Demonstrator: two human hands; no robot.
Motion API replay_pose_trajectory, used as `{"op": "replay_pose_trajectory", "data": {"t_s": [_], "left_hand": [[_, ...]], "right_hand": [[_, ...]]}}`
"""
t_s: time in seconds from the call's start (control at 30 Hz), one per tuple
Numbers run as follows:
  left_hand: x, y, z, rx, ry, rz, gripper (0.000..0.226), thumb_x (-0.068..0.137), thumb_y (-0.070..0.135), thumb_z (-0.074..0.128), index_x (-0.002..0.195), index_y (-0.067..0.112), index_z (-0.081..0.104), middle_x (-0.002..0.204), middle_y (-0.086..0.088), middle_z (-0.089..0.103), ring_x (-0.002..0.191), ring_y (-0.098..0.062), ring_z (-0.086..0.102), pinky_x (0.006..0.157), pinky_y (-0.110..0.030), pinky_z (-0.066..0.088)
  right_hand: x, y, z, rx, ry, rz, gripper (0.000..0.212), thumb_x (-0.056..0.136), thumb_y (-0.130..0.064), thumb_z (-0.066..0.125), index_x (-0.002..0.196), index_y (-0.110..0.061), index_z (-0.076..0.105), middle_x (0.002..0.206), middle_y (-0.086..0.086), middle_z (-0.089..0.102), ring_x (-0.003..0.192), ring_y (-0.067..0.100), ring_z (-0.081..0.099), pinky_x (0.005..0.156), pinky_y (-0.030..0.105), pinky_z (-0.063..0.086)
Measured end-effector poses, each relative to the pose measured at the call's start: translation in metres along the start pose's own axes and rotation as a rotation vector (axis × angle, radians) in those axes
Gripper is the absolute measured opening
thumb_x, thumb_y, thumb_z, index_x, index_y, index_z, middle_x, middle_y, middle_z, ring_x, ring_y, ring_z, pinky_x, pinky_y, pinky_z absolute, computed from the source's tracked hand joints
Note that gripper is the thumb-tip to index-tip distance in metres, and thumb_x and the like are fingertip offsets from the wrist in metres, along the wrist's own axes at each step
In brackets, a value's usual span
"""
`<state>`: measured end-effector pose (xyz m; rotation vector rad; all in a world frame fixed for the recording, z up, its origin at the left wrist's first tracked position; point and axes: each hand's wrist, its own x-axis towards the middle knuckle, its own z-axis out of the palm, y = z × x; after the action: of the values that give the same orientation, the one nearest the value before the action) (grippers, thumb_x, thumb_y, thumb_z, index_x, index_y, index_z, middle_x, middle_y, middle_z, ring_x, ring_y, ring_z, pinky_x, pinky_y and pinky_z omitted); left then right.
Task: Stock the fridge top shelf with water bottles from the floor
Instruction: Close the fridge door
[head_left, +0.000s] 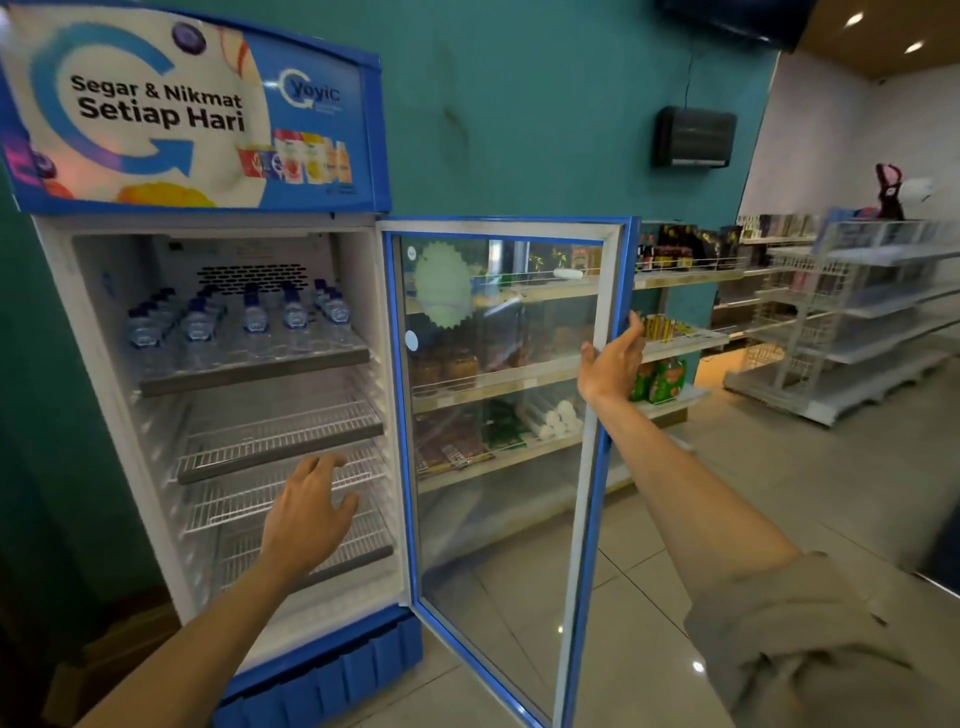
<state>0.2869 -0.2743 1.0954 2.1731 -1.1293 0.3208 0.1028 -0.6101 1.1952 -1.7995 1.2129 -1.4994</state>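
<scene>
Grip loose on both: right hand (613, 358) on door edge (615, 322), left hand (311, 514) empty; water bottles (254, 317) likely slick, best held mid-body.

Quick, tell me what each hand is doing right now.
Left hand: open, fingers spread, holding nothing, in front of the lower fridge shelves.
Right hand: on the free edge of the open fridge door, fingers fairly straight.
</scene>
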Motion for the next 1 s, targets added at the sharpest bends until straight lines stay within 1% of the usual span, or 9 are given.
{"op": "replay_pose_trajectory", "data": {"t_s": [0.2,0.3,0.4,0.5,0.57,0.67,0.73,0.87,1.0], "left_hand": [[0.005,-0.003,0.009,-0.035,-0.005,-0.033,0.044,0.089,0.025,0.066,0.128,0.010,0.053,0.130,-0.010,0.055,0.113,-0.028,0.057,0.090,-0.042,0.049],[0.009,-0.002,0.012,-0.038,-0.016,-0.030,0.044,0.089,0.028,0.065,0.127,0.009,0.053,0.129,-0.011,0.055,0.112,-0.029,0.057,0.089,-0.042,0.050],[0.012,-0.003,0.010,-0.045,-0.022,-0.033,0.043,0.090,0.029,0.065,0.127,0.010,0.053,0.128,-0.010,0.054,0.109,-0.027,0.059,0.087,-0.040,0.051],[0.012,-0.009,0.001,-0.052,-0.016,-0.027,0.041,0.090,0.028,0.065,0.125,0.011,0.054,0.128,-0.009,0.054,0.109,-0.025,0.058,0.088,-0.039,0.051],[0.010,-0.016,-0.008,-0.057,-0.009,-0.031,0.040,0.090,0.027,0.064,0.125,0.012,0.054,0.129,-0.009,0.053,0.113,-0.026,0.055,0.091,-0.038,0.048],[0.005,-0.034,-0.024,-0.029,0.006,-0.037,0.039,0.091,0.030,0.063,0.124,0.012,0.054,0.128,-0.008,0.054,0.114,-0.026,0.054,0.091,-0.038,0.047],[0.000,-0.051,-0.035,-0.003,0.013,-0.057,0.039,0.090,0.030,0.063,0.124,0.012,0.055,0.127,-0.008,0.053,0.114,-0.026,0.054,0.093,-0.039,0.047],[-0.012,-0.086,-0.061,0.023,0.027,-0.130,0.039,0.091,0.030,0.063,0.124,0.012,0.054,0.129,-0.008,0.052,0.116,-0.027,0.053,0.096,-0.040,0.046],[-0.022,-0.122,-0.088,0.044,0.044,-0.209,0.039,0.092,0.032,0.062,0.125,0.015,0.054,0.133,-0.005,0.051,0.117,-0.024,0.053,0.098,-0.038,0.044]], "right_hand": [[-0.027,0.000,0.000,-0.084,0.037,-0.134,0.076,0.092,-0.022,0.067,0.152,-0.015,0.021,0.141,0.017,0.043,0.124,0.035,0.050,0.095,0.053,0.050],[-0.053,-0.006,0.000,-0.090,0.074,-0.227,0.075,0.092,-0.032,0.067,0.151,-0.015,0.024,0.138,0.014,0.045,0.121,0.032,0.051,0.093,0.049,0.049],[-0.078,-0.013,0.005,-0.036,0.084,-0.326,0.075,0.090,-0.041,0.067,0.148,-0.016,0.026,0.137,0.010,0.045,0.123,0.027,0.048,0.097,0.044,0.049],[-0.102,-0.024,0.015,0.037,0.035,-0.384,0.074,0.089,-0.050,0.065,0.145,-0.018,0.028,0.130,0.006,0.043,0.116,0.022,0.049,0.093,0.042,0.052],[-0.121,-0.034,0.027,0.084,-0.013,-0.421,0.073,0.091,-0.051,0.063,0.144,-0.016,0.027,0.128,0.005,0.042,0.113,0.020,0.052,0.089,0.042,0.055],[-0.153,-0.050,0.050,0.209,-0.057,-0.459,0.072,0.093,-0.045,0.064,0.146,-0.015,0.025,0.132,0.006,0.042,0.118,0.019,0.052,0.093,0.041,0.054],[-0.174,-0.064,0.061,0.296,-0.059,-0.464,0.071,0.091,-0.042,0.068,0.145,-0.015,0.028,0.132,0.006,0.042,0.118,0.018,0.052,0.096,0.035,0.052],[-0.213,-0.093,0.081,0.449,-0.059,-0.442,0.069,0.086,-0.038,0.075,0.138,-0.010,0.039,0.126,0.007,0.044,0.115,0.015,0.050,0.094,0.016,0.044],[-0.250,-0.124,0.108,0.529,-0.095,-0.417,0.070,0.083,-0.037,0.079,0.134,-0.007,0.043,0.124,0.009,0.044,0.115,0.006,0.046,0.092,0.010,0.039]]}}
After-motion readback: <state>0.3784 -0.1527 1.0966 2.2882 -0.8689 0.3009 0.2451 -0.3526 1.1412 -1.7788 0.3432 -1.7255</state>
